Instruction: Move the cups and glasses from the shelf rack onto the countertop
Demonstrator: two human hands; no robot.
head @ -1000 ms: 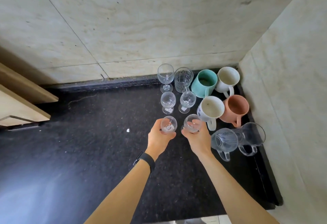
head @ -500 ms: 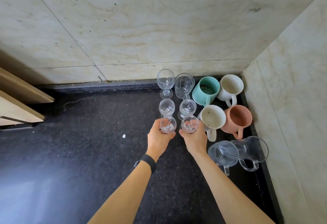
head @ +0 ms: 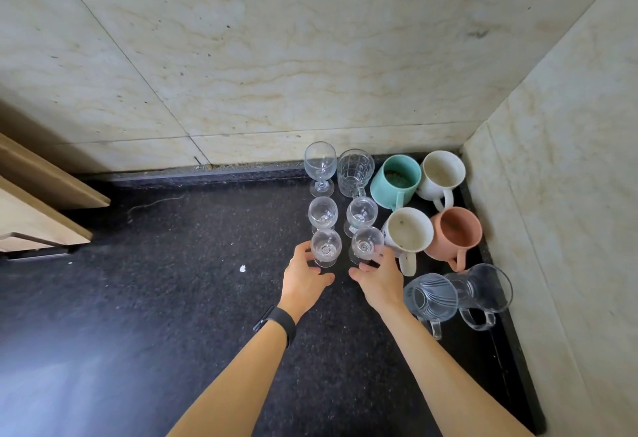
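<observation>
The left stemmed glass (head: 325,247) and the right stemmed glass (head: 367,245) stand upright on the dark countertop (head: 155,298), stems vertical, mouths up, side by side but apart. The left hand (head: 305,278) cups the left one's foot from 6 o'clock, with its thumb by the bowl at 9 o'clock. The right hand (head: 378,279) curls round the right one from 5 o'clock. Both sets of fingers look loose, and I cannot tell whether they pinch the glass or only surround it.

At 12 o'clock of each glass stands a smaller one, the middle-left glass (head: 322,212) and the middle-right glass (head: 361,212). Beyond those, a tall goblet (head: 320,164) and a cut-glass mug (head: 355,171) stand by the wall.

At 3 o'clock a white mug (head: 409,233) crowds the right fingers, with a terracotta mug (head: 455,233) beside it. Two clear mugs (head: 429,297) sit at 4 o'clock.
</observation>
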